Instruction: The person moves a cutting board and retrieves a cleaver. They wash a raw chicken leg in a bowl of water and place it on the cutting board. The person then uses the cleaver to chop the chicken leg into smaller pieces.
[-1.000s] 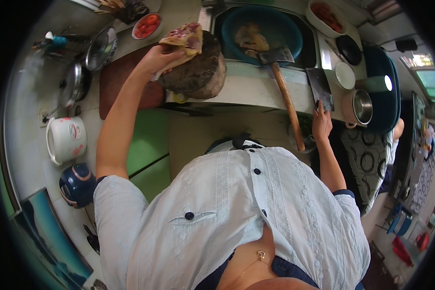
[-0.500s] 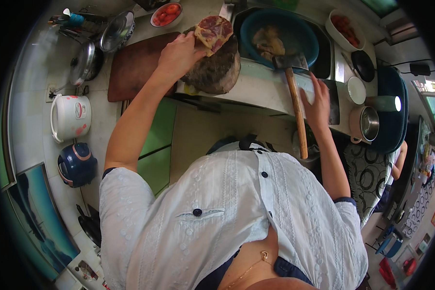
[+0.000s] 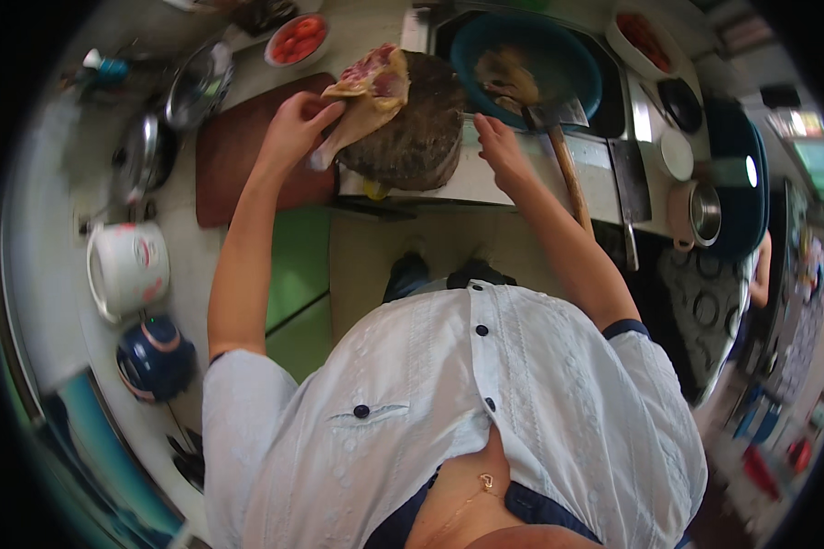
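My left hand [image 3: 291, 130] has its fingers closed at the skin edge of a raw poultry leg [image 3: 375, 96], whose drumstick end points down toward me. Pale yellow skin and red cut flesh show on it. The meat is over the left part of a round wooden chopping block [image 3: 421, 146]. My right hand [image 3: 504, 151], fingers stretched out and holding nothing, hovers between the block and a wooden-handled hatchet [image 3: 568, 169]. The hatchet head rests at the near rim of a blue-green basin [image 3: 588, 69], where more raw poultry [image 3: 508, 73] lies.
A cleaver [image 3: 628, 178] lies right of the hatchet. Left of the block is a reddish-brown cutting board [image 3: 238, 156], with a bowl of red pieces [image 3: 298, 41] beyond. A white container [image 3: 645, 46], a pale pot [image 3: 693, 215] and a rice cooker [image 3: 130, 265] stand farther out.
My left hand has moved left and turned the poultry leg, so its drumstick now shows. My right hand has moved left, from the cleaver's side of the hatchet handle to the block's side.
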Available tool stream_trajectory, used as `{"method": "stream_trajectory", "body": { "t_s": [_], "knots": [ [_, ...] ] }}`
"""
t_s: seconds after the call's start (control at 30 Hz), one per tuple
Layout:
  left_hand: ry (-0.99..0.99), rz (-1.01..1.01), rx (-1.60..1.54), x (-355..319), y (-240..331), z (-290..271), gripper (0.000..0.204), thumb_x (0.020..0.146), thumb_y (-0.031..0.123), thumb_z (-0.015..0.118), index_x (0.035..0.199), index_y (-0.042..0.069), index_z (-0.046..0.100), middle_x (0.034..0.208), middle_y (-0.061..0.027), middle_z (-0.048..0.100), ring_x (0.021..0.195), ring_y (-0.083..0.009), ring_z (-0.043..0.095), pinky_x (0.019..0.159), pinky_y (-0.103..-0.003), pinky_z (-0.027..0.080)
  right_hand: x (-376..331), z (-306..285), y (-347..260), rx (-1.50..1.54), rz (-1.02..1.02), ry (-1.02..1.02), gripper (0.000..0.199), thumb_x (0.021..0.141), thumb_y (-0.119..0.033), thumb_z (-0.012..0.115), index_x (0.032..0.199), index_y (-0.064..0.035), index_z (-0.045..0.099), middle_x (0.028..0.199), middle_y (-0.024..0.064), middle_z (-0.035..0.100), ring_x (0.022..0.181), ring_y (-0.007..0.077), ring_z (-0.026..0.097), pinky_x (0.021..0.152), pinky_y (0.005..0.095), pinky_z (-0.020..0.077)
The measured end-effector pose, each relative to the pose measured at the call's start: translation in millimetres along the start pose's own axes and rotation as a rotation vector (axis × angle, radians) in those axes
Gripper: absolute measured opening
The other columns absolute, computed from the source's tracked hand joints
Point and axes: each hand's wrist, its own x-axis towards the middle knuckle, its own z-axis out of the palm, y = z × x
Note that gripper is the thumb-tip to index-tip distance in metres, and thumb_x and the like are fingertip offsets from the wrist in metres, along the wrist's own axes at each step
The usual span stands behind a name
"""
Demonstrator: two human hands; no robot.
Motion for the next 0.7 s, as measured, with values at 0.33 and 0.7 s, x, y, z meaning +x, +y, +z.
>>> {"method": "stream_trajectory", "body": {
  "t_s": [0.33, 0.7],
  "knots": [
    [-0.576, -0.426, -0.971, 36.9, -66.4, 22.4, 0.053, 0.086, 0.031, 0.053, 0.13, 0.01, 0.032, 0.124, -0.0014, 0.044, 0.106, -0.0158, 0.048, 0.085, -0.028, 0.043, 12.8, 62.2, 31.4, 0.308, -0.033, 0.333, 0.044, 0.084, -0.039, 0.042, 0.096, -0.001, 0.058, 0.097, 0.0182, 0.059, 0.093, 0.0316, 0.054, 0.08, 0.037, 0.0395],
    [-0.617, -0.298, -0.842, 40.2, -61.9, 36.9, 0.05, 0.089, 0.034, 0.045, 0.129, 0.005, 0.034, 0.125, -0.0068, 0.044, 0.111, -0.021, 0.046, 0.093, -0.031, 0.038, -32.6, 62.3, 28.0, 0.838, 0.065, 0.285, 0.035, 0.083, -0.028, 0.038, 0.093, -0.0006, 0.057, 0.095, 0.0116, 0.057, 0.088, 0.02, 0.049, 0.082, 0.0322, 0.0372]
  ]
}}
